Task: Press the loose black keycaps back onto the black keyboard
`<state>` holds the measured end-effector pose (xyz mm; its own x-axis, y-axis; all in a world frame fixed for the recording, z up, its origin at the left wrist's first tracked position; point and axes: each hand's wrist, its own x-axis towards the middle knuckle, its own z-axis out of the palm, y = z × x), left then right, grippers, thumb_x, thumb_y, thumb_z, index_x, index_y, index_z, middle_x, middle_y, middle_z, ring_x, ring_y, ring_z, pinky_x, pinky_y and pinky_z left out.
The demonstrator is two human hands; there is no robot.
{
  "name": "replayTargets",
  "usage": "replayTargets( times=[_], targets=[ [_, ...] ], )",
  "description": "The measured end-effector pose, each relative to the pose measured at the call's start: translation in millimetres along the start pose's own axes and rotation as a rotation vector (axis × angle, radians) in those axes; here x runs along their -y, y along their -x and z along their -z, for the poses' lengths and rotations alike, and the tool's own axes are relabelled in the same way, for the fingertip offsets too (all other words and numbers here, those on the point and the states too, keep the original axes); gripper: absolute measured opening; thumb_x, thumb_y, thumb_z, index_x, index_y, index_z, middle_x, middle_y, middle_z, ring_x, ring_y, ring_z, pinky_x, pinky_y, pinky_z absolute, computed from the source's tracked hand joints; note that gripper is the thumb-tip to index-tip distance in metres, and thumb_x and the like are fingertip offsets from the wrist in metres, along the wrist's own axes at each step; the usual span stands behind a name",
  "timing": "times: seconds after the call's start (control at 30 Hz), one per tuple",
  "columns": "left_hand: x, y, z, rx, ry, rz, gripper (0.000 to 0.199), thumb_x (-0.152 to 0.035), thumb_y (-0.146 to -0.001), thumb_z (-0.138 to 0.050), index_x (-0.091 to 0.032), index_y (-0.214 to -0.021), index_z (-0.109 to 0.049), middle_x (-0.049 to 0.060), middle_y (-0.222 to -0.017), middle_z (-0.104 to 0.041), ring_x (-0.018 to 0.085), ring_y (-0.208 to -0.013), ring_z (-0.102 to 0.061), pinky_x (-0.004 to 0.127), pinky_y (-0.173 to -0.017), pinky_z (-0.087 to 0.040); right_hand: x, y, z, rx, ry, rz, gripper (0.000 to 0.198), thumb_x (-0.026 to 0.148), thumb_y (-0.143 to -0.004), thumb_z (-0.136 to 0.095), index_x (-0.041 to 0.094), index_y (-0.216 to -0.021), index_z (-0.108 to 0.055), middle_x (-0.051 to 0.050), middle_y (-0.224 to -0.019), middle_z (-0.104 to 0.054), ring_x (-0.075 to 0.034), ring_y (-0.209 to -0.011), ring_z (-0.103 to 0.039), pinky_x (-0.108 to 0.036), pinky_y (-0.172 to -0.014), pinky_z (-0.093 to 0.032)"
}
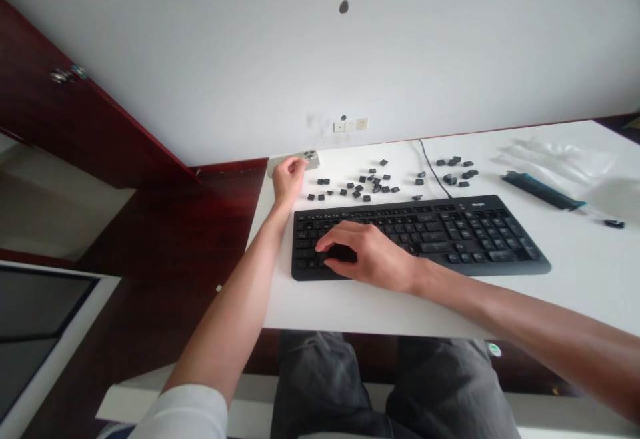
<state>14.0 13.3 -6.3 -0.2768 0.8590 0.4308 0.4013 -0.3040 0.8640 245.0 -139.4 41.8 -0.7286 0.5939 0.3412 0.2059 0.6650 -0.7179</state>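
A black keyboard lies on the white table, with dark open slots among its keys. Over its left part my right hand is bent, thumb and forefinger a little apart with their tips down at the keys. No object shows between those tips. At the table's back left corner, my left hand is curled, thumb and fingers drawn together; whatever it may hold is hidden. Right by it lies a phone with its camera lenses up. Loose black keycaps are scattered behind the keyboard.
More keycaps lie at the back right, past the keyboard cable. A dark narrow packet, clear plastic wrapping and a small black piece are on the right. Wall sockets sit behind the table.
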Motion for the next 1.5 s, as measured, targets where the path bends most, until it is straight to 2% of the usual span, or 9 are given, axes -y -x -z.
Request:
replayTargets(
  times=[0.3, 0.63, 0.83, 1.03, 1.27, 1.5],
  targets=[
    [2, 0, -2, 0.001, -0.047, 0.002, 0.017, -0.029, -0.088, -0.069, -0.019, -0.075, -0.074, -0.001, -0.061, -0.061, 0.016, -0.06, -0.056, 0.028, -0.061, -0.038, -4, 2, -18, -0.004, 0.079, 0.12, 0.02, 0.012, -0.096, -0.066, 0.022, -0.111, -0.075, -0.009, -0.106, -0.077, -0.026, -0.103, -0.07, -0.042, -0.09, -0.062],
    [-1, 2, -1, 0.02, -0.102, 0.015, 0.019, -0.032, -0.09, -0.068, -0.021, -0.076, -0.073, 0.0, -0.065, -0.066, 0.017, -0.065, -0.06, 0.028, -0.063, -0.04, -4, 4, -23, -0.039, 0.159, 0.196, 0.015, 0.009, -0.096, -0.065, 0.016, -0.105, -0.075, -0.01, -0.104, -0.077, -0.025, -0.101, -0.068, -0.041, -0.088, -0.062],
    [0, 2, -1, 0.025, -0.1, 0.011, 0.019, -0.033, -0.09, -0.067, -0.021, -0.078, -0.075, 0.001, -0.066, -0.067, 0.018, -0.065, -0.06, 0.028, -0.063, -0.041, -2, 6, -23, -0.027, 0.221, 0.22, 0.015, 0.012, -0.102, -0.061, 0.015, -0.099, -0.076, -0.008, -0.091, -0.072, -0.023, -0.089, -0.066, -0.04, -0.08, -0.061],
    [2, 2, -1, 0.023, -0.089, 0.003, 0.019, -0.033, -0.09, -0.067, -0.021, -0.078, -0.075, 0.0, -0.064, -0.064, 0.017, -0.064, -0.058, 0.028, -0.062, -0.04, -5, 6, -24, -0.032, 0.199, 0.256, 0.016, 0.014, -0.104, -0.059, 0.015, -0.104, -0.075, -0.01, -0.097, -0.073, -0.023, -0.095, -0.067, -0.039, -0.085, -0.061],
    [-1, 3, 0, 0.02, -0.083, -0.005, 0.019, -0.034, -0.088, -0.067, -0.021, -0.077, -0.075, 0.001, -0.065, -0.064, 0.017, -0.063, -0.057, 0.028, -0.061, -0.039, -8, 5, -29, -0.089, 0.204, 0.276, 0.016, 0.013, -0.103, -0.061, 0.013, -0.096, -0.075, -0.01, -0.094, -0.074, -0.021, -0.091, -0.068, -0.037, -0.084, -0.062],
    [-2, 3, 0, 0.027, -0.084, 0.005, 0.02, -0.035, -0.088, -0.065, -0.02, -0.078, -0.074, 0.001, -0.066, -0.066, 0.017, -0.064, -0.058, 0.028, -0.062, -0.041, -8, 6, -30, -0.113, 0.189, 0.28, 0.014, 0.014, -0.103, -0.062, 0.014, -0.097, -0.075, -0.01, -0.099, -0.076, -0.022, -0.096, -0.069, -0.036, -0.085, -0.063]
  ],
)
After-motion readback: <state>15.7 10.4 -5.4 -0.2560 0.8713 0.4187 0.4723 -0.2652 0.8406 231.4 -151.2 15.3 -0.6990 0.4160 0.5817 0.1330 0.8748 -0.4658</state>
